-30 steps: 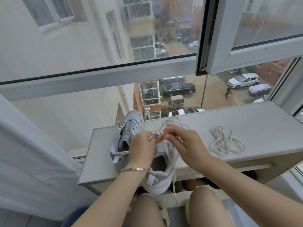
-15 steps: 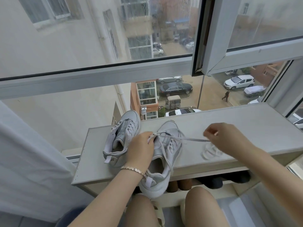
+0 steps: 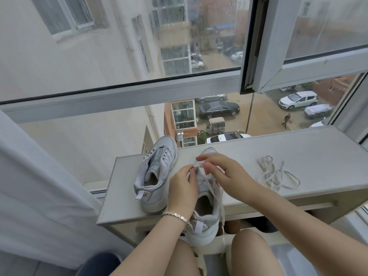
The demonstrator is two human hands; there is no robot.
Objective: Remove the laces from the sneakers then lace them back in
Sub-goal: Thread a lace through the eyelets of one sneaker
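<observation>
At the window, head view: I sit facing a pale shelf that runs under the glass, with both sneakers on it. My left hand, a bracelet at the wrist, is over the shelf's front left part, its fingers curled round the left side of the nearer sneaker by the eyelets. This sneaker points away from me, its heel jutting past the shelf's front edge above my knees. My right hand is over the same sneaker's toe half, thumb and forefinger pinching the end of the lace, the other fingers loosely bent. The lace runs back along the sneaker's right side and hangs below the shelf's front edge. How many eyelets it passes through I cannot tell, as my hands cover them. The second sneaker stands unlaced at the shelf's left end, just beside my left hand. A loose lace lies in a heap on the shelf's middle. A white curtain hangs left of the shelf.
</observation>
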